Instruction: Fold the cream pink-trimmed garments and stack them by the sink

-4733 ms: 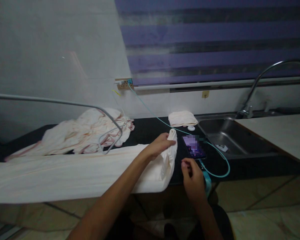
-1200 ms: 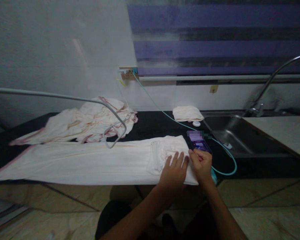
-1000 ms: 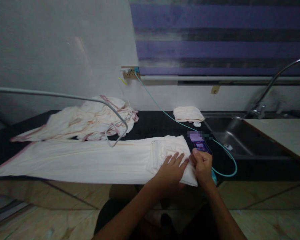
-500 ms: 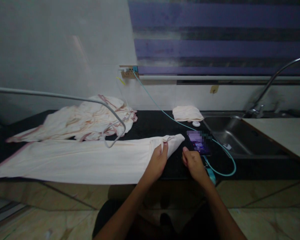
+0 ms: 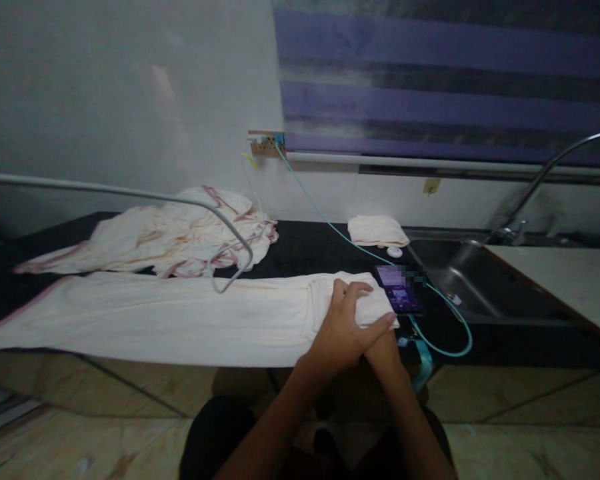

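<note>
A long cream cloth (image 5: 220, 317) with a pink edge lies stretched along the black counter, its right end turned over into a folded pad (image 5: 373, 305). Across that pad rests my left hand (image 5: 343, 327), fingers spread and bent, thumb reaching to the pad's right corner. My right hand (image 5: 383, 350) is at the pad's near side, under my left hand; its fingers are hidden by the left hand and the cloth. Just right of the pad lies a phone (image 5: 400, 290) with a lit screen.
A crumpled cream cloth (image 5: 175, 233) with pink edging lies behind at the left. A grey bent rod (image 5: 130, 192) hangs over the counter. At the back are a small folded cloth (image 5: 377, 231) and a white round object (image 5: 395, 252). A teal cable (image 5: 457, 313) loops near the sink (image 5: 510, 283).
The cloth's right end has gone from a loose, lifted point to a flat folded pad. My left hand has moved right onto it, and my right hand has come in beneath the left.
</note>
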`<move>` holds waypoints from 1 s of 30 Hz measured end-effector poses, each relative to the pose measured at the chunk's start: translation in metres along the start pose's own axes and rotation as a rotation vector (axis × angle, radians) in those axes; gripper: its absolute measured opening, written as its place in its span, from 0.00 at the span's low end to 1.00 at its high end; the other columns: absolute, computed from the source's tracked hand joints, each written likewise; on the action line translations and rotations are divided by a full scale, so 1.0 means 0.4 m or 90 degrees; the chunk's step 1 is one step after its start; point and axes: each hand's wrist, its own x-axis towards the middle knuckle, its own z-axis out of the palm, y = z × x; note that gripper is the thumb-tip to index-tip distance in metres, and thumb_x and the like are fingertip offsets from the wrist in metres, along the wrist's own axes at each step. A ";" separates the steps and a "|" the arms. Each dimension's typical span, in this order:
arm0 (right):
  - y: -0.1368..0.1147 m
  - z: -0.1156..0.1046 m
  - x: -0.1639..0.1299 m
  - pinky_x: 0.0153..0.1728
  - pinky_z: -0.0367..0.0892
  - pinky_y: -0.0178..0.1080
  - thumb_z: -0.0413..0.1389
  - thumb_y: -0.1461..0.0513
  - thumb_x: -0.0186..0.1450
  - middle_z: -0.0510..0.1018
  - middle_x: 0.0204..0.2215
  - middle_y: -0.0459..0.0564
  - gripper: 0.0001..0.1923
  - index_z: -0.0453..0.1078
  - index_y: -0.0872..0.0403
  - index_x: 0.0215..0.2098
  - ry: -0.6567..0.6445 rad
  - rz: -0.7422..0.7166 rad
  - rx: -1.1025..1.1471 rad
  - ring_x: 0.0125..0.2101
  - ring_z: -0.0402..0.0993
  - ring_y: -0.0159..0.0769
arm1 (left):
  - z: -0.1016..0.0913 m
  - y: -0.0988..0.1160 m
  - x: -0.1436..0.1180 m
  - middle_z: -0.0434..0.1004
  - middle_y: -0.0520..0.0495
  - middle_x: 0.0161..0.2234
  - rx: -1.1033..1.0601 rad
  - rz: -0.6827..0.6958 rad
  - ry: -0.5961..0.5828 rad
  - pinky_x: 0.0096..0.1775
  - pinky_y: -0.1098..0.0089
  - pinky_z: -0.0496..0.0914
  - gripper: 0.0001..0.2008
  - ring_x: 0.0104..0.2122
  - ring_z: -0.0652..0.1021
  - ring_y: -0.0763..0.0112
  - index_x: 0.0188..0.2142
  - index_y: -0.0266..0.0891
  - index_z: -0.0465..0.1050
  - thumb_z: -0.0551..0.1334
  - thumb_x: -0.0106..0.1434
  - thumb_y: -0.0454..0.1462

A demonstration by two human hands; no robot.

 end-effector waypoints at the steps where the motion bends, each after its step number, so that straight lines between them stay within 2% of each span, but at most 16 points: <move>1: -0.008 0.006 -0.007 0.61 0.65 0.51 0.46 0.60 0.71 0.81 0.51 0.56 0.26 0.67 0.53 0.65 0.010 0.014 0.027 0.53 0.76 0.48 | -0.012 -0.002 0.002 0.65 0.42 0.49 -0.015 -0.014 0.017 0.59 0.56 0.66 0.20 0.52 0.71 0.60 0.52 0.41 0.66 0.65 0.66 0.47; 3: -0.033 0.016 -0.021 0.60 0.68 0.50 0.46 0.55 0.73 0.77 0.58 0.58 0.28 0.61 0.52 0.70 0.038 0.061 0.100 0.55 0.76 0.47 | -0.037 -0.021 0.013 0.66 0.42 0.49 -0.032 -0.036 0.062 0.58 0.57 0.67 0.17 0.51 0.71 0.61 0.51 0.40 0.62 0.59 0.71 0.48; 5: -0.068 0.025 -0.028 0.62 0.65 0.50 0.47 0.50 0.74 0.69 0.65 0.60 0.33 0.53 0.52 0.73 0.063 0.114 0.180 0.61 0.71 0.47 | -0.058 -0.057 0.027 0.66 0.40 0.49 -0.036 -0.051 0.113 0.59 0.57 0.66 0.16 0.52 0.71 0.61 0.52 0.40 0.61 0.55 0.73 0.47; 9: -0.144 0.040 -0.019 0.70 0.50 0.52 0.44 0.45 0.75 0.51 0.74 0.61 0.39 0.43 0.55 0.76 0.036 0.131 0.270 0.73 0.50 0.46 | -0.078 -0.138 0.045 0.63 0.36 0.56 -0.072 -0.105 0.195 0.64 0.56 0.61 0.20 0.59 0.68 0.59 0.57 0.37 0.61 0.54 0.72 0.45; 12: -0.185 0.050 -0.014 0.72 0.44 0.51 0.43 0.42 0.75 0.47 0.75 0.60 0.42 0.40 0.56 0.76 0.001 0.106 0.358 0.74 0.44 0.43 | -0.077 -0.152 0.040 0.65 0.36 0.59 -0.084 -0.120 0.129 0.67 0.57 0.56 0.23 0.63 0.66 0.58 0.58 0.37 0.65 0.54 0.72 0.49; 14: -0.198 0.056 -0.015 0.73 0.41 0.50 0.42 0.40 0.74 0.46 0.76 0.57 0.42 0.41 0.55 0.76 -0.003 0.097 0.412 0.74 0.43 0.41 | -0.075 -0.134 0.035 0.69 0.36 0.58 -0.092 -0.087 0.065 0.67 0.57 0.56 0.23 0.62 0.68 0.57 0.58 0.37 0.69 0.53 0.73 0.50; 16: -0.199 0.062 -0.018 0.73 0.39 0.49 0.41 0.39 0.74 0.46 0.76 0.55 0.42 0.43 0.53 0.76 0.003 0.092 0.463 0.74 0.41 0.39 | -0.073 -0.105 0.036 0.72 0.37 0.58 -0.118 -0.063 0.033 0.66 0.57 0.59 0.24 0.60 0.70 0.57 0.59 0.38 0.70 0.55 0.73 0.50; 18: -0.194 0.066 -0.019 0.73 0.40 0.50 0.40 0.36 0.72 0.49 0.75 0.53 0.44 0.46 0.52 0.76 0.025 0.102 0.521 0.74 0.42 0.39 | -0.073 -0.077 0.042 0.74 0.39 0.59 -0.142 -0.051 0.030 0.65 0.58 0.61 0.24 0.60 0.72 0.57 0.61 0.40 0.70 0.58 0.72 0.50; 20: -0.190 0.067 -0.016 0.72 0.44 0.52 0.41 0.33 0.70 0.53 0.74 0.53 0.47 0.48 0.50 0.76 0.056 0.123 0.595 0.74 0.46 0.41 | -0.071 -0.058 0.052 0.75 0.39 0.60 -0.138 -0.029 0.048 0.66 0.59 0.60 0.23 0.61 0.72 0.58 0.60 0.39 0.72 0.57 0.73 0.48; 23: -0.190 0.062 -0.005 0.68 0.54 0.56 0.40 0.32 0.69 0.61 0.71 0.55 0.46 0.45 0.45 0.76 0.099 0.150 0.744 0.70 0.57 0.44 | -0.065 -0.044 0.067 0.76 0.37 0.59 -0.116 -0.035 0.108 0.65 0.58 0.61 0.23 0.60 0.74 0.57 0.56 0.36 0.76 0.52 0.75 0.46; 25: -0.186 0.061 0.006 0.64 0.61 0.57 0.41 0.34 0.70 0.65 0.69 0.55 0.42 0.46 0.42 0.75 0.157 0.175 0.833 0.66 0.65 0.45 | -0.061 -0.035 0.077 0.80 0.36 0.54 -0.154 -0.074 0.140 0.61 0.57 0.66 0.24 0.54 0.78 0.55 0.52 0.34 0.79 0.51 0.75 0.48; 28: -0.160 0.072 0.025 0.58 0.69 0.53 0.53 0.43 0.69 0.74 0.61 0.56 0.34 0.56 0.44 0.68 0.296 0.312 0.858 0.57 0.76 0.43 | -0.057 -0.011 0.092 0.84 0.37 0.45 -0.301 -0.129 0.153 0.55 0.59 0.71 0.26 0.47 0.81 0.56 0.49 0.32 0.80 0.53 0.73 0.51; 30: -0.139 0.087 0.036 0.53 0.72 0.48 0.61 0.52 0.63 0.79 0.52 0.55 0.29 0.64 0.50 0.60 0.329 0.425 0.811 0.49 0.80 0.41 | -0.056 0.014 0.101 0.84 0.38 0.46 -0.386 -0.143 0.157 0.55 0.60 0.71 0.27 0.49 0.81 0.56 0.51 0.32 0.79 0.55 0.72 0.52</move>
